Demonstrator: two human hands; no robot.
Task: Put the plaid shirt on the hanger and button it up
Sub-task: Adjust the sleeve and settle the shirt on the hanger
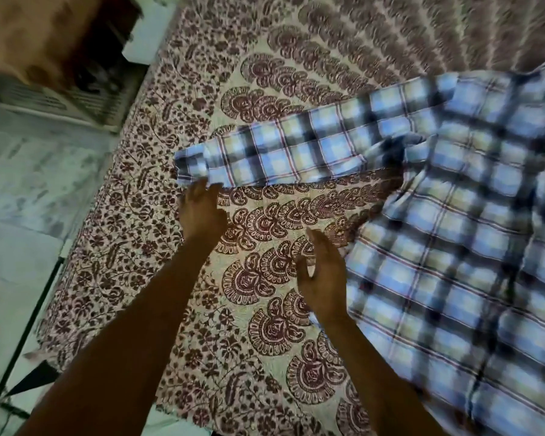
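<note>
The blue, white and black plaid shirt (447,247) lies spread on the bed at the right, one sleeve stretched out to the left with its cuff near the bed's left side. My left hand (202,209) hovers just below that cuff, fingers relaxed and holding nothing, fingertips close to the cloth. My right hand (323,278) is over the bedspread beside the shirt's left edge, fingers straight, empty. No hanger is in view. The frame is motion-blurred.
The bed carries a cream bedspread (249,309) printed with maroon paisley and flowers. A pale tiled floor (29,215) runs along the left. At the top left stand a brown blurred object (35,36) and a white slatted unit (76,102).
</note>
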